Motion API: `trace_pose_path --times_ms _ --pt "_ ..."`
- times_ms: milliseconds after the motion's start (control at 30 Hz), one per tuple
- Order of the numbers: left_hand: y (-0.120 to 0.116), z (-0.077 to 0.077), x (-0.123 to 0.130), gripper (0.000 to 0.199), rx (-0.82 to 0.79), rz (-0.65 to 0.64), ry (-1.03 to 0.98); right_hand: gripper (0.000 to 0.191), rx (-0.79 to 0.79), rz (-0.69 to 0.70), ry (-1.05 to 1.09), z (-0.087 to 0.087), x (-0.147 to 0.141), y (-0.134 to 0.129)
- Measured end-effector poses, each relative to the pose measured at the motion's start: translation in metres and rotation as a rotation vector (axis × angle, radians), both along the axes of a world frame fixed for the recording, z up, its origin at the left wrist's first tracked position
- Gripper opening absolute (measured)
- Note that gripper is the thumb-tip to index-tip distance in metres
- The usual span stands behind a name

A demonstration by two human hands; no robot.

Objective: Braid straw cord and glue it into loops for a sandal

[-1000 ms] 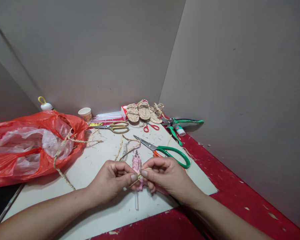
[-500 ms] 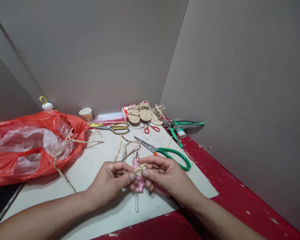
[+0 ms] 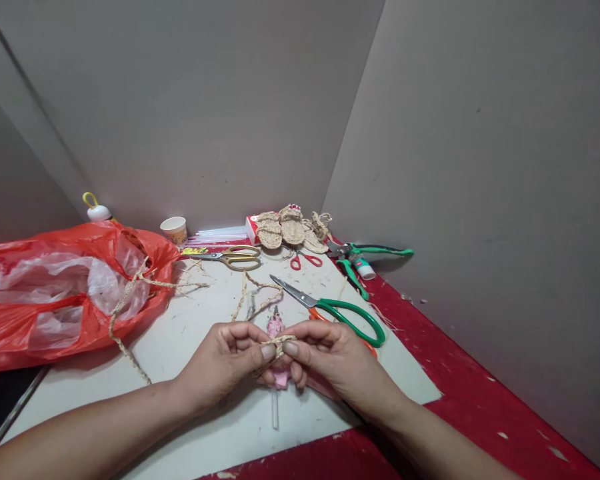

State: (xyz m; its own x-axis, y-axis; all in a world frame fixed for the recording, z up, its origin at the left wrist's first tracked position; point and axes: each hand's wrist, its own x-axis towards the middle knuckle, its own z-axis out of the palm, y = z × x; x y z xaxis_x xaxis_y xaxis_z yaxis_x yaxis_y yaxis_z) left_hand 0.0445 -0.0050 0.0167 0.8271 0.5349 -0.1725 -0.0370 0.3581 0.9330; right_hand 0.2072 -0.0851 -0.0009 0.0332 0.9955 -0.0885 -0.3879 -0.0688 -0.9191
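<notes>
Between my two hands is a short piece of braided straw [image 3: 281, 341]. My left hand [image 3: 237, 353] pinches its left end between thumb and fingers. The thumb and fingers of my right hand [image 3: 320, 350] are closed on the right end. Under the braid, partly covered by my fingers, lies a pink item [image 3: 281, 379], with a pointed dark tip beyond my hands. A clear stick [image 3: 275, 409] lies just below it. Green-handled scissors [image 3: 347, 317] rest beside my right hand, with orange handles partly beneath them. A loose braid [image 3: 267, 287] lies beyond my hands.
At the left, a red plastic bag [image 3: 125, 240] has a long braid over it. Along the back stand a paper cup [image 3: 174, 230], gold-handled scissors [image 3: 240, 258], small woven soles [image 3: 293, 230], red scissors [image 3: 307, 261] and green pliers [image 3: 353, 267] by a glue stick [image 3: 364, 268].
The braid between my fingers has turned from slanted to nearly level. My right hand's fingers have drawn in closer around it. The view has shifted slightly.
</notes>
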Motion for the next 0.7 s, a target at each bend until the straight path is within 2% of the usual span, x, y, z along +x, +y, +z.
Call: trace_pose_path --times_ms 167,333,400,500,600,700 --pt "0.003 0.002 -0.001 0.020 -0.049 -0.047 -0.011 0.026 0.010 0.017 -0.002 0.000 0.000 0.000" --pt "0.013 0.004 0.001 0.026 -0.218 -0.140 0.081 0.026 -0.002 -0.018 0.035 0.004 0.000 0.000" --pt "0.016 0.005 0.001 0.021 -0.201 -0.124 0.069 0.025 -0.014 0.008 0.015 0.004 0.000 -0.001" --pt "0.014 0.008 0.000 0.018 -0.027 -0.079 0.027 0.025 -0.031 0.054 -0.045 0.002 0.001 -0.001" --pt "0.009 0.014 -0.003 0.025 0.178 -0.094 0.066 0.025 -0.032 0.066 -0.050 -0.001 0.002 -0.001" --pt "0.006 0.019 -0.006 0.022 0.567 0.018 0.191 0.025 -0.035 0.057 -0.032 -0.001 0.003 0.000"
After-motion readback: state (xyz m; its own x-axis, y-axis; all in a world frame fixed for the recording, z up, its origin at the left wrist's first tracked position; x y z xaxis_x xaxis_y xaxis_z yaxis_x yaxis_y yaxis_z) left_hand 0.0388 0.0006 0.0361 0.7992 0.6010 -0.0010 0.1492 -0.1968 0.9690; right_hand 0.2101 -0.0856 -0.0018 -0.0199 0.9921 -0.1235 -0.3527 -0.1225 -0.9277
